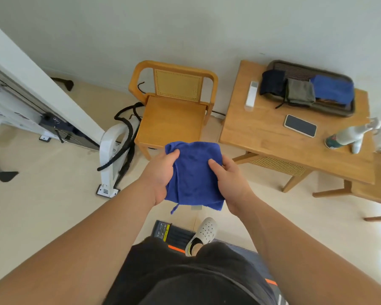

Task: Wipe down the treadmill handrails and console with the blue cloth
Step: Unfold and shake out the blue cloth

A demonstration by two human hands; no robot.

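Arms stick out near us; the left hand (161,175) and right hand (231,181) each grip a side of the blue cloth (194,177).

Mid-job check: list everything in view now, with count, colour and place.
blue cloth: 1, blue, between both hands
chair: 1, light wood, by far wall
table: 1, light wood, right of chair
tray: 1, dark, on table
folded cloths: 3, navy, olive, blue, in tray
remote: 1, white, on table
phone: 1, dark screen, on table
spray bottle: 1, white, table's right edge
treadmill: 1, dark, underfoot
shoe: 1, white, by treadmill
left hand: gripping cloth's left side
right hand: gripping cloth's right side
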